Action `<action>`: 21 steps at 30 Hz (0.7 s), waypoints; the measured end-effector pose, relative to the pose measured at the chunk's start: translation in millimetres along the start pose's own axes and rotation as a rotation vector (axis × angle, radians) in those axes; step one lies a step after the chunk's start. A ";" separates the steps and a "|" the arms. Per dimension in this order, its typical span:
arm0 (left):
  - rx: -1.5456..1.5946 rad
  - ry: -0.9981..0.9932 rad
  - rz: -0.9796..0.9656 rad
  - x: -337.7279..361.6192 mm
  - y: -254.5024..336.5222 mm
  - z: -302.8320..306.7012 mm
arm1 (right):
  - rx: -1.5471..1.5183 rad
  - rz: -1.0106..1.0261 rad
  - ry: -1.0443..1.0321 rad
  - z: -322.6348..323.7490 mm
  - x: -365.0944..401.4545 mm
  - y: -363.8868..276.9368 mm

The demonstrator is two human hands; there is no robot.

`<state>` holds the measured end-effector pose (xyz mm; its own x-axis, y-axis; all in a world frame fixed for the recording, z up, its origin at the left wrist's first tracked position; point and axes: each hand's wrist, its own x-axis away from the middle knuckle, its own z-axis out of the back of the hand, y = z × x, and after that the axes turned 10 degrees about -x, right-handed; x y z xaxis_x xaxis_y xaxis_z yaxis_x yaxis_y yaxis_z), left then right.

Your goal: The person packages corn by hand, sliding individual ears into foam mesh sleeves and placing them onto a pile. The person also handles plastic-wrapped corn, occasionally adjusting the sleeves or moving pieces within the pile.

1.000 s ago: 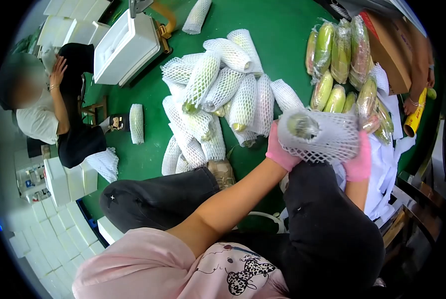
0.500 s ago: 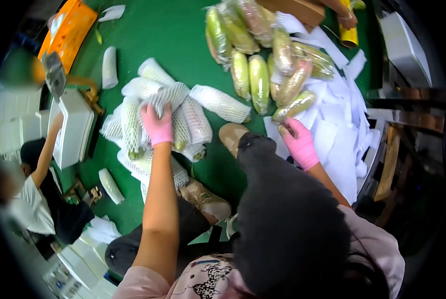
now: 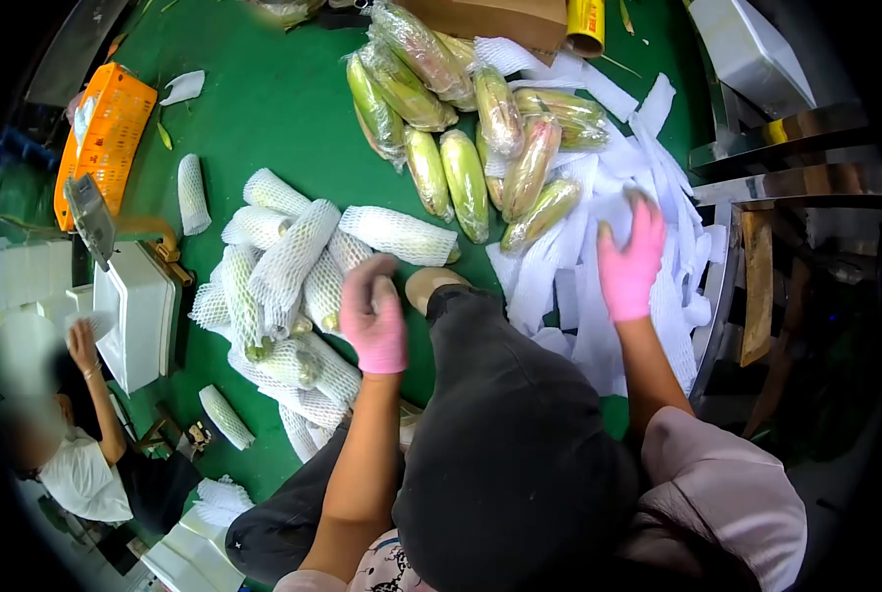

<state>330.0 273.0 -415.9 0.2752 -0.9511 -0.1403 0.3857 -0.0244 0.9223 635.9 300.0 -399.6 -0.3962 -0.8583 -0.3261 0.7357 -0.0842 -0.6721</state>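
My left hand [image 3: 374, 321], in a pink glove, hovers beside the heap of corn in white foam net sleeves [image 3: 293, 266], its bent fingers apart and holding nothing. One sleeved ear [image 3: 298, 261] lies slanted across the top of that heap. Over on the right, my right hand [image 3: 632, 259], also gloved in pink, reaches onto a spread of flat, unfilled foam sleeves [image 3: 599, 335] with its thumb and fingers apart. Film-wrapped ears of corn [image 3: 464, 187] lie piled just beyond, between the two hands.
A cardboard box [image 3: 500, 22] and a yellow roll [image 3: 586, 25] stand at the back. An orange crate [image 3: 110, 133] and a white foam box [image 3: 135, 316] are at left, where another person [image 3: 86, 474] works. A metal frame [image 3: 796, 185] borders the right.
My left hand has let go of a foam-sleeved ear on the heap and drawn back to the right. My right hand has moved from beside the wrapped corn onto the flat sleeves. The view has shifted.
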 end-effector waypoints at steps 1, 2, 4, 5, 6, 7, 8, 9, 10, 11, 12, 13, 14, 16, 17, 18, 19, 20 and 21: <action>-0.017 -0.110 -0.039 -1.2 1.8 -8.2 | 0.301 0.165 0.060 0.5 -17.2 -7.1; 0.020 -0.151 -0.030 -3.9 12.0 -17.3 | 0.291 0.053 -0.030 -4.0 -25.0 10.9; 0.040 -0.239 -0.074 -13.3 33.3 -31.7 | 0.354 -0.009 -0.354 -1.1 -39.9 30.8; 0.001 -0.289 -0.192 -22.1 48.6 -35.9 | 0.378 -0.032 -0.512 -4.6 -48.4 33.4; -0.078 -0.300 -0.428 -32.9 57.1 -41.4 | 0.238 0.152 -0.447 -4.1 -57.1 15.2; -0.274 -0.307 -0.634 -44.1 79.8 -44.5 | 0.095 0.325 -0.399 3.9 -57.7 -20.2; -0.472 -0.328 -0.829 -51.7 100.6 -47.8 | -0.052 0.480 -0.355 7.8 -48.8 -48.4; -0.551 -0.337 -0.941 -54.5 106.9 -55.9 | -0.338 0.316 -0.418 3.1 -39.1 -65.8; -0.512 -0.345 -0.955 -60.0 110.2 -62.7 | -0.621 0.153 -0.470 -4.6 -33.2 -83.3; -0.471 -0.352 -0.972 -67.9 111.3 -67.5 | -0.900 -0.019 -0.515 -11.9 -32.0 -97.1; -0.367 -0.335 -0.912 -79.7 109.4 -70.9 | -1.194 -0.268 -0.613 -19.5 -36.3 -107.5; -0.262 -0.320 -0.851 -93.0 105.6 -73.6 | -1.477 -0.538 -0.705 -28.2 -42.4 -115.8; -0.159 -0.307 -0.786 -104.4 100.6 -75.3 | -1.747 -0.831 -0.786 -36.0 -48.9 -118.8; -0.113 -0.333 -0.683 -117.7 73.0 -76.7 | -1.549 -0.696 -1.027 -69.3 -55.9 -89.4; -0.093 -0.347 -0.628 -118.0 56.3 -77.2 | -1.448 -0.629 -1.140 -84.5 -57.6 -78.6; -0.174 -0.254 -0.652 -115.6 45.6 -81.3 | -1.196 -0.456 -1.135 -93.6 -61.0 -79.4; -0.003 -0.244 -0.413 -105.2 37.3 -86.3 | -1.105 -0.356 -1.036 -103.8 -56.3 -79.0; 0.167 -0.227 -0.176 -91.9 33.5 -91.6 | -1.014 -0.255 -0.935 -118.0 -48.6 -77.5; 0.337 -0.202 0.060 -83.8 26.6 -96.2 | -0.922 -0.153 -0.833 -128.6 -43.3 -78.7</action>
<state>401.8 381.7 -414.3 0.0965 -0.9945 -0.0400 0.0547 -0.0348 0.9979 524.6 408.9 -418.0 0.2712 -0.9584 0.0893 -0.0787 -0.1145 -0.9903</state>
